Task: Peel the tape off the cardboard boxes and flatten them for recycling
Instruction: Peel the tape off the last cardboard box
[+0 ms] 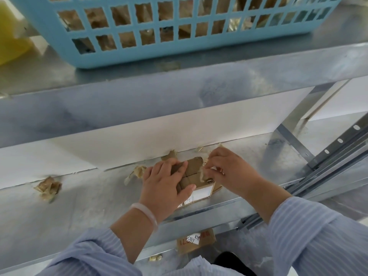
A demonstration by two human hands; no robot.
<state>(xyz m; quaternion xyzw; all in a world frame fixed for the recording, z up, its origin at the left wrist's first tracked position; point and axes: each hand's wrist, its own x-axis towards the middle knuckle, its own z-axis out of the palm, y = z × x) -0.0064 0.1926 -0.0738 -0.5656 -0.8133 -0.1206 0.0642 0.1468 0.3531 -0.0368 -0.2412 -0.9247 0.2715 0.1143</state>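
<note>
**Clerk:** Entry one, the task's thing?

**Checker:** One small cardboard box (pixel 194 170), brown, lying on the lower shelf (pixel 89 206) near its front edge and between both hands. A white label (pixel 202 193) is on its near face. The print is too small to read.

**Clerk:** Hands?

**Checker:** Left hand (pixel 165 182): fingers curled over the top of the box and thumb against the near side, gripping it. There is a pale bracelet (pixel 145 213) on that wrist. Right hand (pixel 229 172): at the box's right edge, fingertips pinched together on a tape strip (pixel 202 175). The strip is pale and ragged, and partly lifted from the cardboard. Both sleeves are light blue and striped, pushed back from the wrists.

**Clerk:** Loose items on the same shelf?

**Checker:** One crumpled tape wad (pixel 48 188), well to the left by the back wall. A second tape scrap (pixel 136 173) lies just beside the left hand. There is also a torn cardboard bit (pixel 171 155) behind the box, against the wall.

**Clerk:** Upper shelf?

**Checker:** One blue basket (pixel 179 50) with a lattice wall, and brown cardboard showing through the holes. A yellow object (pixel 10 32) stands at far left, blurred, so I cannot tell what it is.

**Clerk:** Below?

**Checker:** One flat cardboard piece (pixel 196 243) on the floor under the shelf edge, with a white slip of handwritten digits on it.
</note>
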